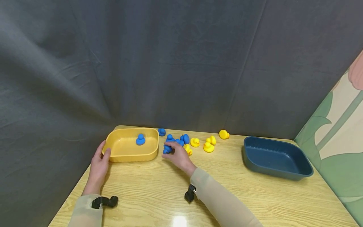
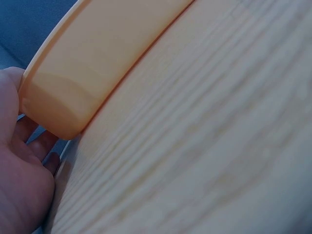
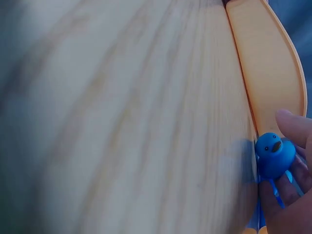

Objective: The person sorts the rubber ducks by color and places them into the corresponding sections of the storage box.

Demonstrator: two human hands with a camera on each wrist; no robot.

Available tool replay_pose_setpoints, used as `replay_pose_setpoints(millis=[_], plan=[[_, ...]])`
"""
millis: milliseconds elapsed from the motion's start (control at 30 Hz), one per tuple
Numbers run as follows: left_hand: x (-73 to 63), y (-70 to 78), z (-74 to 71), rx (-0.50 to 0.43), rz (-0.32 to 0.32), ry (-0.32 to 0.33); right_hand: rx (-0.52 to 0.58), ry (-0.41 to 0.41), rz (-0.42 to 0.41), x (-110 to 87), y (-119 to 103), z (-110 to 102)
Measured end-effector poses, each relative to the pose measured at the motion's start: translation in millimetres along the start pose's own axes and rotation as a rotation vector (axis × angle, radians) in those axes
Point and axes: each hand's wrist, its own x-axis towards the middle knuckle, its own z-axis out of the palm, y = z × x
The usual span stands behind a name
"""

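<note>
My left hand [image 1: 98, 168] grips the left end of a yellow tray [image 1: 133, 157], thumb at the rim and fingers outside the wall. Inside that tray sits one blue rubber duck [image 1: 140, 139]. Just right of the tray, my right hand [image 1: 181, 157] has its thumb and fingers around another blue rubber duck [image 3: 275, 157], low at the table top. The right wrist view shows this duck's face and dark beak; the hand partly covers its body. Several more blue ducks [image 1: 185, 138] cluster beside the fingers, with a yellow duck [image 1: 187, 149] near the knuckles.
Several yellow ducks [image 1: 208, 147] lie right of the blue cluster, one [image 1: 223, 134] near the back edge. Behind the tray's right corner is a blue duck [image 1: 161, 132]. A dark blue tray [image 1: 278, 173] stands on the right. A grey curtain [image 1: 181, 63] hangs behind the wooden table [image 1: 147, 195].
</note>
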Motion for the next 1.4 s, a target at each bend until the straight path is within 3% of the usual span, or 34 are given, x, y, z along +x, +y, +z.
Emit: replay_pose_setpoints(millis=[267, 767, 1400], plan=[[1.2, 0.0, 0.0, -0.002, 0.007, -0.003, -0.040, -0.042, -0.049, 0.0, 4.7, -0.5], [1.4, -1.4, 0.3, -0.005, -0.001, -0.003, 0.041, -0.043, -0.055, -2.8, 8.5, 0.3], [0.2, -0.3, -0.5, -0.010, 0.005, 0.002, -0.057, -0.018, -0.062, -4.9, 7.3, 1.7]])
